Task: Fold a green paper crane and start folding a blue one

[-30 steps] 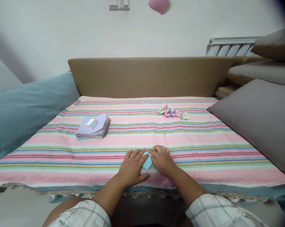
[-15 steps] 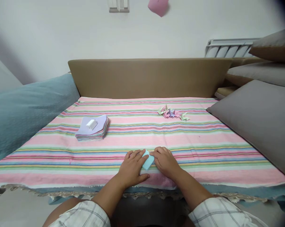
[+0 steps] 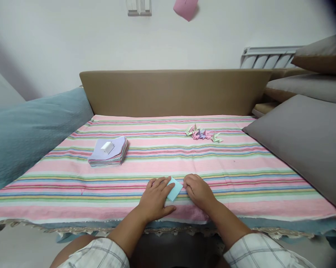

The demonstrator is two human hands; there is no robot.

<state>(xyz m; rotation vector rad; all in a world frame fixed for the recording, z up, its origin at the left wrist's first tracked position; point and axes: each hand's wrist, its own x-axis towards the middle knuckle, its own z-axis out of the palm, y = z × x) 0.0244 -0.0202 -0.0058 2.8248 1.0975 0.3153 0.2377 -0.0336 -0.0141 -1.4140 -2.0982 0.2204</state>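
On the striped cloth (image 3: 157, 160), near its front edge, lies a small light blue paper (image 3: 175, 189). The left hand (image 3: 156, 199) is flat with its fingers spread, pressing on the paper's left side. The right hand (image 3: 198, 191) has its fingers curled, right by the paper's right corner. Farther back sit a stack of colored paper (image 3: 109, 152) and some little folded paper shapes (image 3: 202, 134).

The right hand (image 3: 199, 190) has slid toward 3 o'clock, away from the left hand (image 3: 156, 197). Its pointing finger was stretched over the top of the little blue paper (image 3: 175, 190). Now its fingers are more curled, right by the paper's 3 o'clock corner. More of the blue shows.
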